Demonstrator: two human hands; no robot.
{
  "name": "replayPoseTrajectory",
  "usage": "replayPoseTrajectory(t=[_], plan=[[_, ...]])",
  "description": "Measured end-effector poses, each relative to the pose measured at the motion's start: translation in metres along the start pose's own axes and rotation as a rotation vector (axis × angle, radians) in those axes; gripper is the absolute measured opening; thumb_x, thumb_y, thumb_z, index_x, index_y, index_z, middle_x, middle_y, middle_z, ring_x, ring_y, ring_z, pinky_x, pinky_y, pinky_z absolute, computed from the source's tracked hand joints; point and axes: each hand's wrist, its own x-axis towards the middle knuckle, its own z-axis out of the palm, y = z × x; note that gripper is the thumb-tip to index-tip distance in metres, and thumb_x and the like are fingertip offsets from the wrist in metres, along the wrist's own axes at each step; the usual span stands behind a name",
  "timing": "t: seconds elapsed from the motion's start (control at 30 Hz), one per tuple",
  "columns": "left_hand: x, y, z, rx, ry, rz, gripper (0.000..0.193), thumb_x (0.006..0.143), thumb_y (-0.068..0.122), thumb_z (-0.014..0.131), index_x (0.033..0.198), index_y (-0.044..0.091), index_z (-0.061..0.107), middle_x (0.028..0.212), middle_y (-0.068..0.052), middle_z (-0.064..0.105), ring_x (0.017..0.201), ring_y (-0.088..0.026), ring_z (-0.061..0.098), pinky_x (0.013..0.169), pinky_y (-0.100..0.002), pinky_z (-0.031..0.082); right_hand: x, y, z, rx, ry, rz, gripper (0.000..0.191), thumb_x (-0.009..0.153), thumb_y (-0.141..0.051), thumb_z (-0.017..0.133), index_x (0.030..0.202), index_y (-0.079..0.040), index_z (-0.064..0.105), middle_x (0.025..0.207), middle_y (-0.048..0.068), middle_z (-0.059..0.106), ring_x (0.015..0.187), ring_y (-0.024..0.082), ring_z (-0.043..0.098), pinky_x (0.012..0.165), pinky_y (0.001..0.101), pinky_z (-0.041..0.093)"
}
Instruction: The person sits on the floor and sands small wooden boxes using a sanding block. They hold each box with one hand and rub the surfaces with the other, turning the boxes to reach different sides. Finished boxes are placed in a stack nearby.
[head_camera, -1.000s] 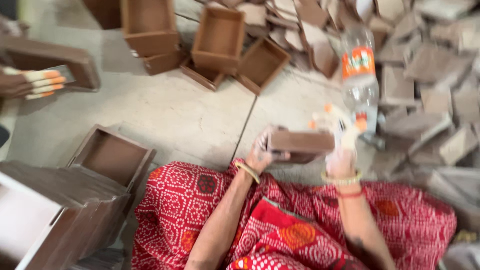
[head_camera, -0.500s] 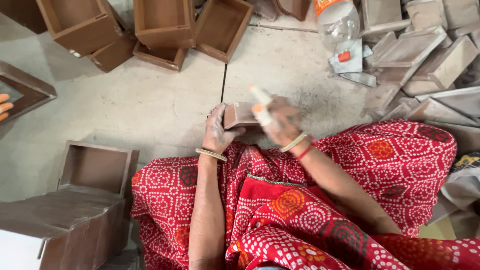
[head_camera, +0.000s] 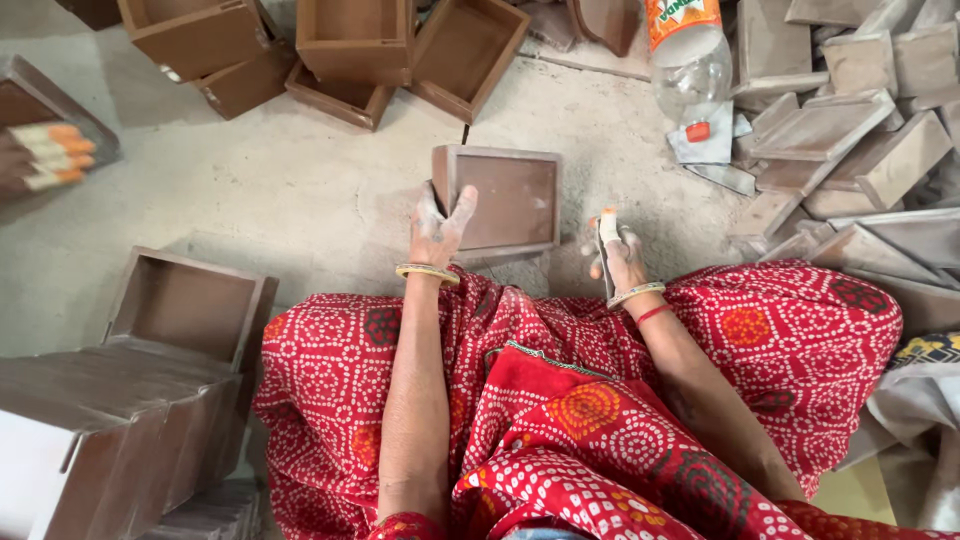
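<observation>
Clear plastic bottle (head_camera: 690, 70) w/ an orange label lies on the floor (head_camera: 300, 200) top right, by a heap of grey-brown slabs (head_camera: 850, 120); open brown boxes (head_camera: 350, 45) sit along the top edge. My left hand (head_camera: 437, 225) grips the left edge of a shallow brown tray (head_camera: 505, 200), thumb on its face, tray tilted up just past my knees. My right hand (head_camera: 620, 255), just right of the tray & not touching it, is closed round a small white tube (head_camera: 606, 225).
</observation>
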Motion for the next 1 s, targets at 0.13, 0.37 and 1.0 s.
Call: replayPoseTrajectory(t=[0.13,0.37,1.0], plan=[[0.003,0.001,0.007,-0.110,-0.023,-0.245,0.057,0.086,0.049,0.074,0.106,-0.004,0.066,0.093,-0.018,0.071,0.079,-0.024,0.064,0.070,-0.040,0.054,-0.002,-0.005,-0.008,0.080,0.091,0.132,0.046,0.103,-0.045,0.049,0.117,-0.005,0.067,0.076,0.008,0.069,0.047,0.014,0.059,0.043,0.0278,0.044],[-0.015,0.046,-0.003,-0.028,-0.060,0.336,0.058,0.081,0.048,0.081,0.112,0.003,0.064,0.092,-0.010,0.071,0.080,-0.024,0.069,0.073,-0.038,0.056,0.002,0.005,-0.006,-0.139,0.028,-0.015,0.038,0.104,-0.035,0.054,0.105,-0.001,0.068,0.080,0.009,0.071,0.054,0.015,0.066,0.049,0.0289,0.049],[-0.012,-0.012,0.059,0.761,-0.392,0.268,0.025,0.094,0.037,0.064,0.117,0.028,0.066,0.121,-0.007,0.067,0.114,-0.030,0.064,0.095,-0.043,0.052,-0.008,-0.005,-0.004,0.026,0.062,0.061,0.030,0.102,-0.030,0.065,0.102,-0.001,0.069,0.080,0.006,0.069,0.058,0.014,0.064,0.051,0.0267,0.047]])
